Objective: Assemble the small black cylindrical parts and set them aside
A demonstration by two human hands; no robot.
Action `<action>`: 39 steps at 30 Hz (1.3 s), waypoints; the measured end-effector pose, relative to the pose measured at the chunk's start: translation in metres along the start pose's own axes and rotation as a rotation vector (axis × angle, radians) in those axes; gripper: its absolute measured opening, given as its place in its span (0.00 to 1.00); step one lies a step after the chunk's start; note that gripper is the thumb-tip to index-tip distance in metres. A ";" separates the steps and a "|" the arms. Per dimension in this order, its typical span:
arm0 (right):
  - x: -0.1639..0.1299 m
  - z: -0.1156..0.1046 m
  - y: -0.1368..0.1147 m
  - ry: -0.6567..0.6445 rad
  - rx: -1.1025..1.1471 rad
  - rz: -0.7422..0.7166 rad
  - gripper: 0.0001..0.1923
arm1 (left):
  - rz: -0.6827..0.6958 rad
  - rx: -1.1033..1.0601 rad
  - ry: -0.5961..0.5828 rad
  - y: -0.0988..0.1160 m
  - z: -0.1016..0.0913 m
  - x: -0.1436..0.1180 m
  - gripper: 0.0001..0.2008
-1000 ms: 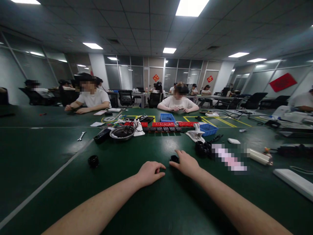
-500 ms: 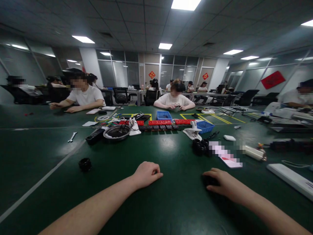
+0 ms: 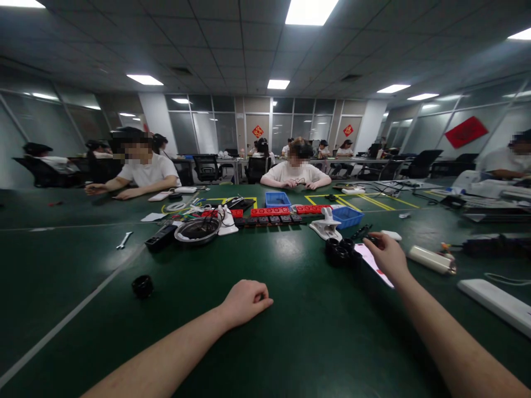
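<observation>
On the green table [image 3: 290,331], far at the left, a wrench [image 3: 124,240] lies flat, and nearer to the person a single black ring [image 3: 142,286] sits alone, well apart from both hands. Behind it stand a black box [image 3: 161,237] and a metal bowl [image 3: 197,230] with wires inside. The left hand [image 3: 245,301] rests on the table near the middle; its fingers are curled into a loose fist and hold nothing that I can see. Further back runs a row of red blocks [image 3: 271,211], with a blue tray [image 3: 277,199] behind it and a white clip [image 3: 327,226] to the right. The black parts [image 3: 341,251] lie in a small group just beside the right hand [image 3: 386,255], on its left side. This hand is stretched forward above a pink-white card [image 3: 373,264]; its fingertips [image 3: 370,241] are pinched on a small dark piece, which is mostly hidden by them. Right of the hand lie a white cylinder [image 3: 431,260] and a long white bar [image 3: 495,301].
</observation>
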State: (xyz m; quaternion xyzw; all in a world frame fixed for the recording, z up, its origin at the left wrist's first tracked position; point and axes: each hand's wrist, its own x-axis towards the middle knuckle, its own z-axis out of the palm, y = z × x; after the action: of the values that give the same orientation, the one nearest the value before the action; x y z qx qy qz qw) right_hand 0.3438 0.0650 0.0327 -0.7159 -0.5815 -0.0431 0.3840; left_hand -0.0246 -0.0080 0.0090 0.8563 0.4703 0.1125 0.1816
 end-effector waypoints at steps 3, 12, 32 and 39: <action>-0.006 0.008 0.011 -0.038 -0.014 -0.141 0.15 | -0.001 -0.010 -0.009 -0.001 0.001 0.002 0.13; -0.004 0.014 0.025 -0.340 0.061 -0.144 0.21 | -0.018 -0.002 -0.035 -0.002 0.000 0.005 0.12; -0.050 -0.010 -0.053 -0.043 0.140 -0.217 0.21 | 0.033 0.065 0.092 -0.008 0.005 0.003 0.21; -0.123 0.035 -0.107 -0.658 0.185 -0.665 0.23 | 0.147 0.334 0.165 0.006 0.003 -0.009 0.20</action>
State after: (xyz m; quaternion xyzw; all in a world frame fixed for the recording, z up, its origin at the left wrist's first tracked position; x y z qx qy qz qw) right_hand 0.1986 -0.0089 -0.0014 -0.4293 -0.8713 0.1173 0.2071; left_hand -0.0241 -0.0194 0.0086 0.8944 0.4320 0.1157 -0.0108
